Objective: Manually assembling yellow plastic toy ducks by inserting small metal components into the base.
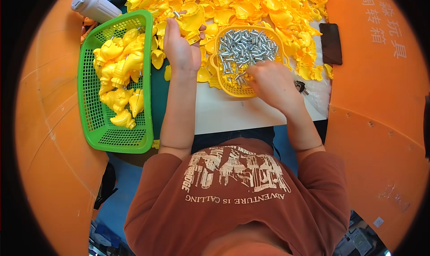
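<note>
My left hand [182, 50] is raised at the near edge of a yellow pile, its fingers curled round a curved yellow plastic shell piece [190, 24]. A small metal cylinder [176, 14] shows at that piece, by my fingertips. My right hand [273, 83] reaches into the right side of a small yellow basket [237, 93], which is heaped with short silver metal cylinders [246, 45]. Its fingers are bent together among the cylinders, and their tips are hidden, so I cannot see what they pinch.
A green basket [148, 77] at the left holds several yellow plastic parts [118, 99]. Behind it lies a pale bottle [95, 6]. Loose yellow shells [277, 14] cover the far table. A dark phone-like slab [331, 44] and orange walls [371, 90] stand at the right.
</note>
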Motion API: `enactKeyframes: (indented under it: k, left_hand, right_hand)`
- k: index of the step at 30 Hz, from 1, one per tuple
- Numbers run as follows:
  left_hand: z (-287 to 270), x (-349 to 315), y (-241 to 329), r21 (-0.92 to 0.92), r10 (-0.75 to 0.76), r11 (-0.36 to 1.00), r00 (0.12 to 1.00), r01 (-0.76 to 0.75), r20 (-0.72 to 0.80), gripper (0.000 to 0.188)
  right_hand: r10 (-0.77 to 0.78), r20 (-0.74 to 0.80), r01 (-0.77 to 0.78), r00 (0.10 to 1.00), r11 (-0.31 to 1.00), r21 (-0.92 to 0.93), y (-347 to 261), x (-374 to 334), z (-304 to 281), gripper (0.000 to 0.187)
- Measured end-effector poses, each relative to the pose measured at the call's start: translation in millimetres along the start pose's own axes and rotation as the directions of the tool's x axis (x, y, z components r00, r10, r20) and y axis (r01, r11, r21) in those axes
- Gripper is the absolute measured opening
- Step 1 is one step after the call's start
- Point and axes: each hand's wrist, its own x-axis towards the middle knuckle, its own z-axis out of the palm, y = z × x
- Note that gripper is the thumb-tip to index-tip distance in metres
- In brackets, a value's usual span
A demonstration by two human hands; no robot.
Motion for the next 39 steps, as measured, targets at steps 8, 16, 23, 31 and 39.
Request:
enactKeyframes:
  k: [8, 16, 23, 31, 39]
  left_hand:
    - [4.0, -4.1, -5.1, 0.027, -0.005, 1.000, 1.000, 0.005, 0.028, 0.029]
    - [7.8, -7.2, -10.3, 0.051, -0.043, 0.998, 0.997, 0.040, 0.068, 0.030]
    - [7.5, -9.1, -10.5, 0.060, -0.048, 0.997, 0.998, 0.046, 0.034, 0.030]
    - [4.4, -1.4, -14.9, 0.023, -0.089, 0.996, 0.995, 0.088, 0.043, 0.031]
    - [5.0, -5.1, -14.7, 0.042, -0.097, 0.995, 0.995, 0.096, 0.025, 0.032]
  right_hand:
    - [0.212, -0.215, -0.210, 0.953, 0.977, 0.030, 11.3, -32.6, 7.3, 0.019]
    - [0.210, -0.124, -0.216, 0.970, 0.976, -0.033, 13.0, -15.5, 25.9, 0.024]
    - [0.099, -0.214, -0.014, 0.972, 0.931, 0.364, 35.2, -17.8, 21.0, 0.024]
    - [0.049, -0.436, 0.182, 0.899, 0.863, 0.472, 37.6, 22.0, -12.3, 0.021]
    - [0.211, 0.004, -0.210, 0.978, 0.970, 0.119, 15.0, -22.1, -1.0, 0.030]
